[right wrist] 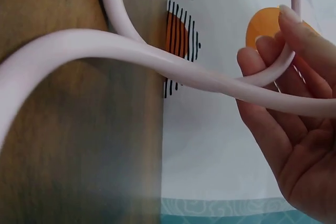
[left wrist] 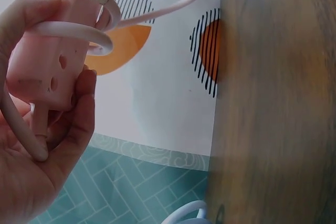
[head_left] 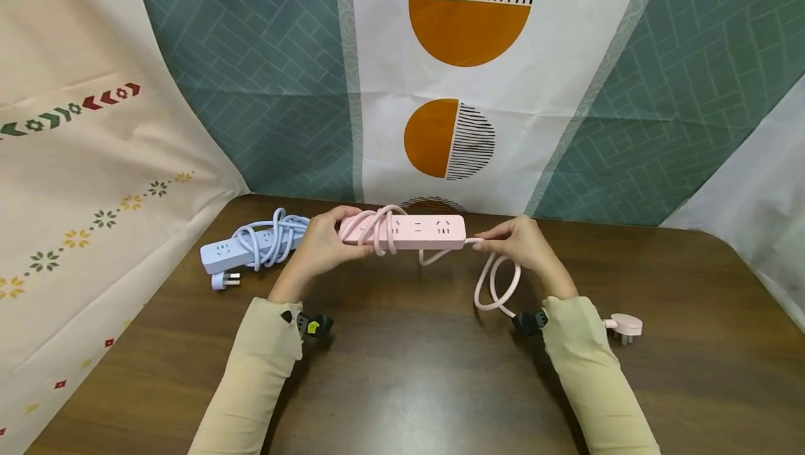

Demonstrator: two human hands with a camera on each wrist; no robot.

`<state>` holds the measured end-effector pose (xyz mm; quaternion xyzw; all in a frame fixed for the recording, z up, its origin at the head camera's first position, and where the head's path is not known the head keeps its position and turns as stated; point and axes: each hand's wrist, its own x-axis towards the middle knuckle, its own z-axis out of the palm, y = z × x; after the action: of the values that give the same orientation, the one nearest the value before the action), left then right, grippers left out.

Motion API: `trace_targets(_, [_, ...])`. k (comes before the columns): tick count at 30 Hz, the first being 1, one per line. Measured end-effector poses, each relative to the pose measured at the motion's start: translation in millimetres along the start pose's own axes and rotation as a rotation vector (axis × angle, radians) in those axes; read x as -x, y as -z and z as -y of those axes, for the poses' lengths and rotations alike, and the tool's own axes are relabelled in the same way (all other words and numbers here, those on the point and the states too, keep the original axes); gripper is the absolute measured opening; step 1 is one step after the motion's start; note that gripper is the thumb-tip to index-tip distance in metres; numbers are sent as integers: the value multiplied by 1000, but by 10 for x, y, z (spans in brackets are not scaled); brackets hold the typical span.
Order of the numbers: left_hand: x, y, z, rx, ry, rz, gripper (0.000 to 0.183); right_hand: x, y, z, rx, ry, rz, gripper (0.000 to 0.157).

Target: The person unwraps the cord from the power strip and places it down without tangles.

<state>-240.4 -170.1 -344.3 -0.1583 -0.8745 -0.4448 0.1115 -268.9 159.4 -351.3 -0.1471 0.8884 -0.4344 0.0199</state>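
My left hand (head_left: 327,242) grips the left end of a pink power strip (head_left: 428,231), thumb and fingers around its body, and holds it above the table. Part of the strip's pink cord (head_left: 377,228) is wound around that end; in the left wrist view the cord (left wrist: 68,29) loops over the body and leaves the end through the palm. At the strip's other end, my right hand (head_left: 523,242) pinches the cord between thumb and fingers. The right wrist view shows that cord (right wrist: 189,72) sagging in loops below the fingers.
A blue power strip (head_left: 229,254) wrapped in its own cord lies at the table's left rear, its plug (head_left: 225,280) beside it. The pink plug (head_left: 626,326) rests right of my right wrist. Behind the brown table (head_left: 402,371) hangs a patterned cloth (head_left: 383,91).
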Motion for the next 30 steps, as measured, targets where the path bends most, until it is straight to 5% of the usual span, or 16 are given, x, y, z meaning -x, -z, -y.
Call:
trace_targets(23, [-21, -55, -18, -18, 23, 77, 55, -17, 62, 21, 86, 26, -454, 23])
trace_targets(30, [-10, -71, -19, -47, 16, 79, 56, -8, 59, 8, 58, 40, -496, 23])
